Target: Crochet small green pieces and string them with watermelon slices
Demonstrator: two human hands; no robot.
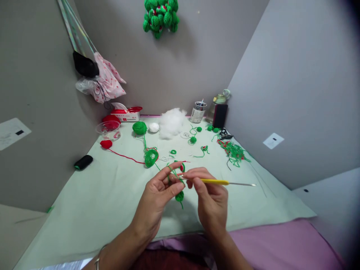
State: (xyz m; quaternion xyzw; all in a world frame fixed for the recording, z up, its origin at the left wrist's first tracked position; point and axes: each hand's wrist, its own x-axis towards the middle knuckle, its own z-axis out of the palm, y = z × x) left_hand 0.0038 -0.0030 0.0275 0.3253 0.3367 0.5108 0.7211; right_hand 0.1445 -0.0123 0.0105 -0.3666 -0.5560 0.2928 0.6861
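Note:
My left hand (160, 193) pinches a small green crocheted piece (179, 196) that hangs below its thumb, with green yarn running over its raised fingers. In my right hand (210, 198) is a crochet hook with a yellow handle (215, 182). The hook's thin front end reaches the work at my left fingertips, and its other metal end points right. Just beyond my fingertips shows a small red and green piece (182, 167). Green yarn leads back toward a green coil (151, 157) on the table. The exact stitch at the hook's tip is too small to make out.
Behind my hands lie a green yarn ball (139, 128), white stuffing (172, 123) and a red ball (106, 144). Yarn scraps (235, 153) are at right, near a phone (220, 116) and a can (198, 112). A black spool (83, 162) sits at the left edge.

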